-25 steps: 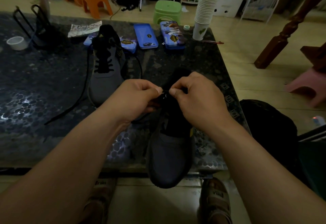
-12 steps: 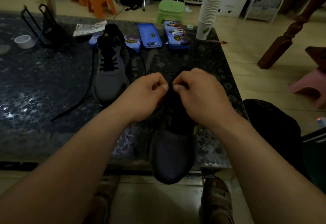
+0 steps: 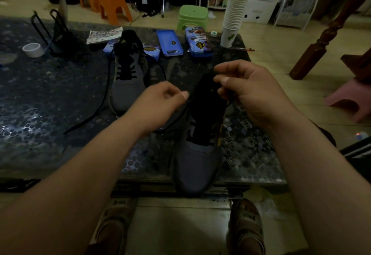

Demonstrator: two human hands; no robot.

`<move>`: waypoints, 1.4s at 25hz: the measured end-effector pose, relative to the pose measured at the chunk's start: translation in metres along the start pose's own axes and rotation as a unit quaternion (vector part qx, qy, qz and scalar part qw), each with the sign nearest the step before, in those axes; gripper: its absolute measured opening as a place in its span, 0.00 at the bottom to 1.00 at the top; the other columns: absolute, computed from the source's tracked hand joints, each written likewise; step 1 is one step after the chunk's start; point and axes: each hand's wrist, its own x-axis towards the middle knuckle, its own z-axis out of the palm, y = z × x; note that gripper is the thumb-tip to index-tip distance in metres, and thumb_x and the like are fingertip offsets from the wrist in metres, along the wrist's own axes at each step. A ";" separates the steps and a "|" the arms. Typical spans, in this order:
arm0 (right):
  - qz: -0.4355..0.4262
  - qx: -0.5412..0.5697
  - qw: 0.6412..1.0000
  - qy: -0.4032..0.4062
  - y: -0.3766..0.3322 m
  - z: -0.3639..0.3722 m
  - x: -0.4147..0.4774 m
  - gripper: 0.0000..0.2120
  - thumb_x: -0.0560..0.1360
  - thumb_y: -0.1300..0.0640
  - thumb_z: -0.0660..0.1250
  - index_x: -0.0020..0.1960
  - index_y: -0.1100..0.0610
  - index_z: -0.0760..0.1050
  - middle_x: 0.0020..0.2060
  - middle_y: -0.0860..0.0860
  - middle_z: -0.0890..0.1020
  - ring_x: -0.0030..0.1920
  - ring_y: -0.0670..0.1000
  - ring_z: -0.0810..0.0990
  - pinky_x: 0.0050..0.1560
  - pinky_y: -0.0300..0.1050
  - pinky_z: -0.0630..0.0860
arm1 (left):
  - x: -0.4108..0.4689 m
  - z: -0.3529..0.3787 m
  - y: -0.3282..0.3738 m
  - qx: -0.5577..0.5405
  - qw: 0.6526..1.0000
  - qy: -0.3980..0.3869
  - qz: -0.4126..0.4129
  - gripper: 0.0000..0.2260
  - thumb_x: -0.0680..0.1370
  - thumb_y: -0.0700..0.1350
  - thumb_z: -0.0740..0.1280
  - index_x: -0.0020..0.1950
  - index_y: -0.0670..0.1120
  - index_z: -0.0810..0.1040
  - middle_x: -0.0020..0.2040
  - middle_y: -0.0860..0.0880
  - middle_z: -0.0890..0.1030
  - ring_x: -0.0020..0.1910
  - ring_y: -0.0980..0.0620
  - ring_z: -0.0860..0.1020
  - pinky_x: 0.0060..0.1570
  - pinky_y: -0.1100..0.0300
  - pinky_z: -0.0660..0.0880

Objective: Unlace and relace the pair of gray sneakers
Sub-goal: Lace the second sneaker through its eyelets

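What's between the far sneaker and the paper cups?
Head view: a plain blue tin, then a printed blue tin nearer the paper cups, both flat; another blue case by the far sneaker.

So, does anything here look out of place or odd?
The nearer gray fabric sneaker pokes its toe over the front edge of the dark speckled table. The farther gray sneaker has a loose black lace trailing across the tabletop.
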 end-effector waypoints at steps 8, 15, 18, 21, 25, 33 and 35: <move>0.105 -0.080 0.988 0.082 0.028 -0.003 -0.010 0.02 0.79 0.56 0.68 0.51 0.51 0.77 0.50 0.54 0.84 0.49 0.54 0.83 0.51 0.56 0.81 | -0.002 -0.022 -0.014 0.103 0.983 0.153 0.012 0.13 0.80 0.47 0.68 0.37 0.44 0.75 0.32 0.49 0.76 0.32 0.54 0.72 0.33 0.58 0.67; 0.041 -0.262 0.964 0.014 0.035 0.012 -0.026 0.37 0.73 0.49 0.78 0.76 0.50 0.64 0.68 0.50 0.72 0.64 0.51 0.76 0.62 0.48 0.78 | -0.002 -0.008 -0.022 0.155 0.974 0.164 0.001 0.13 0.81 0.47 0.65 0.40 0.40 0.75 0.33 0.46 0.76 0.32 0.55 0.74 0.30 0.60 0.66; 0.006 -0.282 0.959 0.009 0.041 0.012 -0.026 0.36 0.75 0.52 0.76 0.77 0.50 0.63 0.72 0.51 0.71 0.67 0.52 0.76 0.69 0.52 0.75 | 0.002 -0.011 -0.032 0.150 0.971 0.187 0.000 0.13 0.80 0.49 0.65 0.38 0.45 0.73 0.40 0.43 0.77 0.37 0.48 0.76 0.32 0.54 0.64; 0.004 -0.274 0.962 0.008 0.042 0.004 -0.028 0.32 0.78 0.53 0.73 0.77 0.49 0.63 0.71 0.50 0.72 0.66 0.51 0.77 0.68 0.52 0.76 | -0.006 -0.007 -0.033 0.191 0.964 0.186 0.012 0.08 0.81 0.50 0.66 0.44 0.49 0.75 0.54 0.44 0.73 0.43 0.45 0.76 0.42 0.55 0.68; -0.066 -0.313 0.945 0.066 0.039 0.002 -0.033 0.15 0.77 0.54 0.70 0.62 0.46 0.73 0.55 0.48 0.75 0.51 0.44 0.77 0.47 0.40 0.74 | -0.028 0.016 -0.009 0.213 0.945 0.218 0.122 0.06 0.80 0.51 0.68 0.50 0.50 0.75 0.51 0.51 0.76 0.43 0.48 0.75 0.40 0.52 0.71; 0.088 -0.282 0.955 -0.003 0.039 0.001 -0.033 0.24 0.75 0.45 0.75 0.65 0.52 0.69 0.55 0.47 0.77 0.50 0.46 0.77 0.41 0.40 0.71 | -0.024 0.035 -0.009 0.139 0.987 0.047 0.063 0.06 0.81 0.47 0.67 0.46 0.46 0.74 0.42 0.49 0.79 0.42 0.48 0.77 0.40 0.55 0.70; 0.105 -0.304 0.946 -0.030 0.041 0.000 -0.036 0.28 0.76 0.42 0.74 0.67 0.54 0.68 0.56 0.48 0.77 0.52 0.47 0.76 0.42 0.40 0.70 | -0.025 0.030 -0.004 0.056 0.998 0.037 0.014 0.06 0.80 0.43 0.65 0.44 0.43 0.73 0.40 0.45 0.82 0.37 0.47 0.78 0.39 0.52 0.74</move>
